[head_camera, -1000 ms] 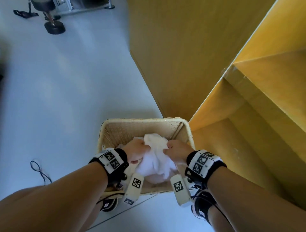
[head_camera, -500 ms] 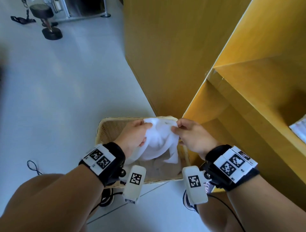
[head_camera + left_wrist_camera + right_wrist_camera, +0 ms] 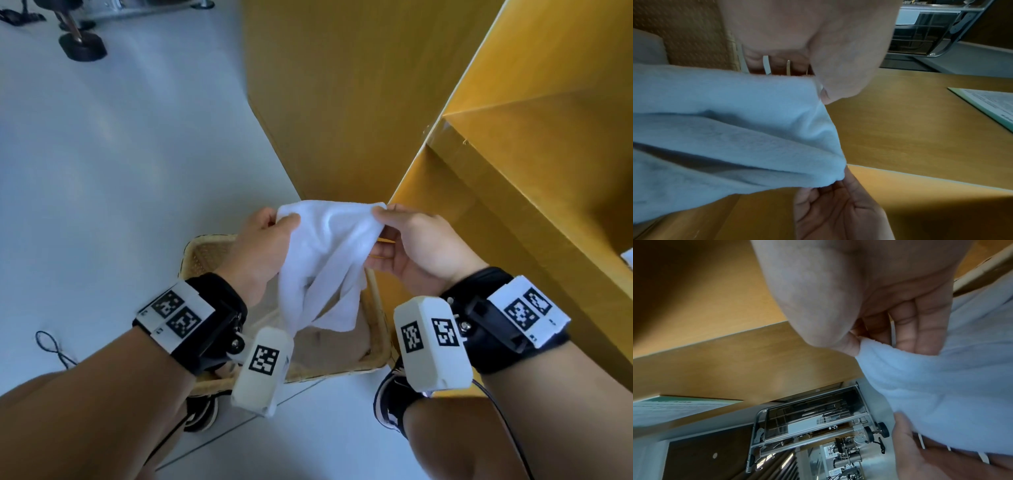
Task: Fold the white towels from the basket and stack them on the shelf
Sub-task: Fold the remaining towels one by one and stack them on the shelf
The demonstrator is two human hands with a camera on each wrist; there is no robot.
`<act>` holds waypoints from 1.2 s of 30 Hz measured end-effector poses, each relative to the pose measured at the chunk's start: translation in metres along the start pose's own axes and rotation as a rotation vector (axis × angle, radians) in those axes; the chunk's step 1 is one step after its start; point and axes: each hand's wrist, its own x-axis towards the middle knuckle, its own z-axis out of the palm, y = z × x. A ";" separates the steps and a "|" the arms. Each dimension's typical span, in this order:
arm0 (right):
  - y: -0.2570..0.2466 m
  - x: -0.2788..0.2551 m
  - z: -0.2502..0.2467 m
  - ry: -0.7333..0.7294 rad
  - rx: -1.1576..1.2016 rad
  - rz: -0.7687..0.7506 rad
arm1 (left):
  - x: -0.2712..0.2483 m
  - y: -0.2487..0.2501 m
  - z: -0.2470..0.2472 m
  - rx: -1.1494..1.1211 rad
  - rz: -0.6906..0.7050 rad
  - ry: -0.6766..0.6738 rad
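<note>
White towel held up over the wicker basket, clear of its rim, just beside the yellow shelf unit. Left hand pinches the top-left corner between thumb and fingers; right hand pinches the top-right corner the same way, its other fingers loosely extended behind the cloth. The top edge runs nearly straight between the two pinches, but the body below hangs bunched and twisted, lower corners lost in the folds. Step in hand, by my reading: opening the towel flat before the first fold. To do it well, draw the hands apart until the top hem goes taut, then give a short shake so the twisted lower part drops free (terry cloth clings to itself, so one shake may not be enough). Keep both pinches right at the corners; a grip further in leaves a flap that spoils the fold line. A beige cloth lies in the basket below; keep the hanging end from snagging it
</note>
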 end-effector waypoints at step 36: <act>0.016 0.001 -0.014 0.065 -0.409 -0.194 | -0.013 0.002 0.024 -0.101 0.089 -0.285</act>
